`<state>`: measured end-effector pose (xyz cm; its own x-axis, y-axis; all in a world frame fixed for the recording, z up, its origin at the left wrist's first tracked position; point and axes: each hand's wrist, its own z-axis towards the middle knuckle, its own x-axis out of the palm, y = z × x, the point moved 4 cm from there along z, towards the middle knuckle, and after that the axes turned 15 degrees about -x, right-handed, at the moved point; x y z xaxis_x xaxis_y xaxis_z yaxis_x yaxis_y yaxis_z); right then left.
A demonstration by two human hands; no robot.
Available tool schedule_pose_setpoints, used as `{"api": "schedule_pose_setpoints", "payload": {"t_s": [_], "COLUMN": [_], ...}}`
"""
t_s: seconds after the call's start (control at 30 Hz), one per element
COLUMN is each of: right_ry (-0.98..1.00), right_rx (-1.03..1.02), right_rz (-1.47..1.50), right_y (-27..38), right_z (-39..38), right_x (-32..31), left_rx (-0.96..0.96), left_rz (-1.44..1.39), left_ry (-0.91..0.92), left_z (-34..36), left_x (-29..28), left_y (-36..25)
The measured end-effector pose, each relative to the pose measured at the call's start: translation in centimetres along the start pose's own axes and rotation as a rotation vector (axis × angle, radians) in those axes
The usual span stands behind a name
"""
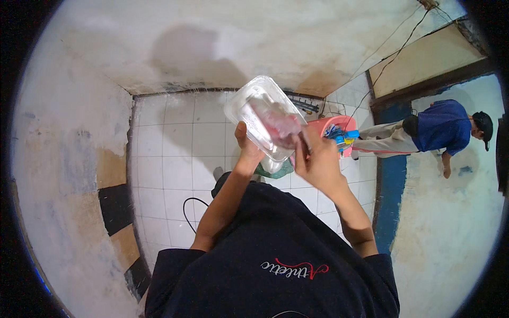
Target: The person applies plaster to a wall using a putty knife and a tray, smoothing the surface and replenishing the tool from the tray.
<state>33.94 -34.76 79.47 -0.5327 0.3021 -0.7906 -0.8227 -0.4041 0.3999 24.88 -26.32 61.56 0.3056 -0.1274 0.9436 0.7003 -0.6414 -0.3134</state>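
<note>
A clear plastic food container [263, 90] is tilted up in front of my chest. My left hand [249, 146] grips its lower left side, thumb over the rim. Against the inside of the container lies a pinkish-white, cloth-like rag [280, 126], smeared by motion. My right hand [319, 163], partly blurred, pinches this rag at the container's lower right. The fingers behind the container are hidden.
A pink tub [318, 126] with blue and yellow items [344, 138] stands on the white tiled floor [164, 172]. Something green [281, 169] lies below my hands. A black cable [186, 208] curls at left. Another person [442, 124] stands at right by the wall. Dark rods [305, 104] lie along the far wall.
</note>
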Motion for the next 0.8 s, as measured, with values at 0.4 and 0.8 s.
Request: {"api": "schedule_pose_setpoints", "payload": {"t_s": [0.4, 0.8], "right_ry": [-0.088, -0.004], "right_rx": [0.153, 0.382], "right_rz": [-0.061, -0.017], "right_y": [2.2, 4.2], "right_z": [2.2, 1.3], "right_x": [1.0, 3.7], "left_rx": [0.067, 0.047], "left_rz": [0.03, 0.054], "left_ry": [0.033, 0.05], "left_z": [-1.6, -3.0], "left_x": [-0.5, -0.5], "left_y": [-4.7, -7.5]}}
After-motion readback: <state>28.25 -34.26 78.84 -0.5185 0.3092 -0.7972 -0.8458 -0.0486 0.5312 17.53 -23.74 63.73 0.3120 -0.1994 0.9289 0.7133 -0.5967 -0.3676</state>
